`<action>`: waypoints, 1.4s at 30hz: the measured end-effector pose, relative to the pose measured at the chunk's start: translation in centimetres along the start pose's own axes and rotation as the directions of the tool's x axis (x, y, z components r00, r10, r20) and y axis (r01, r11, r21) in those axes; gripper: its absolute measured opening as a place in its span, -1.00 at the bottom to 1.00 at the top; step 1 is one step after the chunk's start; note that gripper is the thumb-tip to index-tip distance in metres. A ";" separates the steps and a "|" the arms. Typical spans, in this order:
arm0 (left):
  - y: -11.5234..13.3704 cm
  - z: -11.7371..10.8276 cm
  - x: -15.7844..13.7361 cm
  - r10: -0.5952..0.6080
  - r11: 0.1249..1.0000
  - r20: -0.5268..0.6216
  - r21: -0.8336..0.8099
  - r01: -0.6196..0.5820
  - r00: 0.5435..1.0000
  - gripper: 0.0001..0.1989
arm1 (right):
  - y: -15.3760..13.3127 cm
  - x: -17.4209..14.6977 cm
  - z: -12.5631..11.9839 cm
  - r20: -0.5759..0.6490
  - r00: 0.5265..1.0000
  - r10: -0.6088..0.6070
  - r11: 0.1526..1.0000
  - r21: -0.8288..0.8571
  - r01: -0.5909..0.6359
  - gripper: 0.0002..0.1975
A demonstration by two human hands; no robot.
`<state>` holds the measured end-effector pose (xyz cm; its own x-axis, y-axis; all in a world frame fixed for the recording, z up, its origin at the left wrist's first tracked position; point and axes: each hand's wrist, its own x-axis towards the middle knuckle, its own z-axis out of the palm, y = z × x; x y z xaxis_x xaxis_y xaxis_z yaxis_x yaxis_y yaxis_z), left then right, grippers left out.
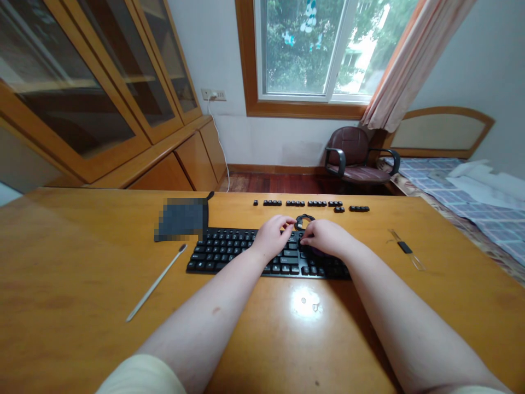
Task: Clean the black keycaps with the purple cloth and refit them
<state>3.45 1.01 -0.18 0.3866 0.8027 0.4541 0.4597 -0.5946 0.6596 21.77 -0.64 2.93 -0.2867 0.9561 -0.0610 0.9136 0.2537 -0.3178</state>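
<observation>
On the tabletop [262,328], the keyboard [289,261] lies flat beneath the left hand [273,235], half open and apparently empty, and the right hand [328,238], fingers bunched, any hold hidden. Behind, loose keycaps [295,203] sit grouped, presumably to keep their order.

A wooden table [246,345] bears a keyboard [225,253], keycaps [317,203] (in rows) at one o'clock, wire tool [405,248] at three, brush [156,283] at nine.

Left grip [274,234] and right grip [326,237] are over a keyboard [223,250].
</observation>
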 end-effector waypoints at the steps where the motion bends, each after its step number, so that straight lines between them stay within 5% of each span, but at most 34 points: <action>1: 0.0 0.0 0.0 -0.001 1.000 0.001 -0.001 0.001 1.000 -0.83 | -0.2 0.0 -0.1 0.013 1.000 0.018 1.000 -0.001 -0.018 -0.89; 7: 0.0 0.0 0.1 0.015 1.000 0.008 -0.002 -0.015 1.000 -0.83 | -1.3 -0.3 -0.5 0.139 0.983 0.120 0.992 -0.053 -0.113 -0.80; 12: 0.0 -0.1 0.0 0.000 1.000 0.011 -0.009 0.000 1.000 -0.83 | 1.6 0.4 -0.5 -0.054 0.986 0.155 0.988 0.034 -0.154 -0.64; 15: 0.0 -0.2 0.0 -0.006 1.000 0.014 -0.015 0.006 1.000 -0.83 | 5.4 1.0 -0.3 -0.352 0.848 0.396 0.915 0.074 -0.397 -0.65; 17: 0.0 -0.2 0.0 -0.010 1.000 0.015 -0.020 0.010 1.000 -0.83 | 7.9 1.1 0.1 -0.379 0.778 0.501 0.856 0.087 -0.509 -0.60; 19: 0.0 -0.1 0.0 -0.010 1.000 0.016 -0.025 0.011 1.000 -0.82 | 9.8 1.2 0.5 -0.330 0.758 0.563 0.822 0.120 -0.557 -0.52; 29: -0.2 0.0 0.0 0.008 1.000 0.007 -0.019 -0.008 1.000 -0.81 | 11.7 1.8 1.5 -0.270 0.758 0.594 0.803 0.142 -0.579 -0.50; 36: 0.0 -0.1 0.1 0.009 1.000 0.019 -0.006 -0.008 1.000 -0.83 | 11.8 1.7 1.5 -0.314 0.727 0.611 0.789 0.167 -0.591 -0.65; 42: 0.0 -0.1 0.1 0.004 1.000 0.018 -0.005 -0.004 1.000 -0.83 | 11.3 1.9 1.4 -0.314 0.760 0.569 0.820 0.155 -0.551 -0.71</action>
<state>3.41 1.08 -0.01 0.4025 0.7995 0.4459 0.4546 -0.5973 0.6607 31.14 3.81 -2.05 0.3928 0.9170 0.0699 0.8627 -0.3411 -0.3733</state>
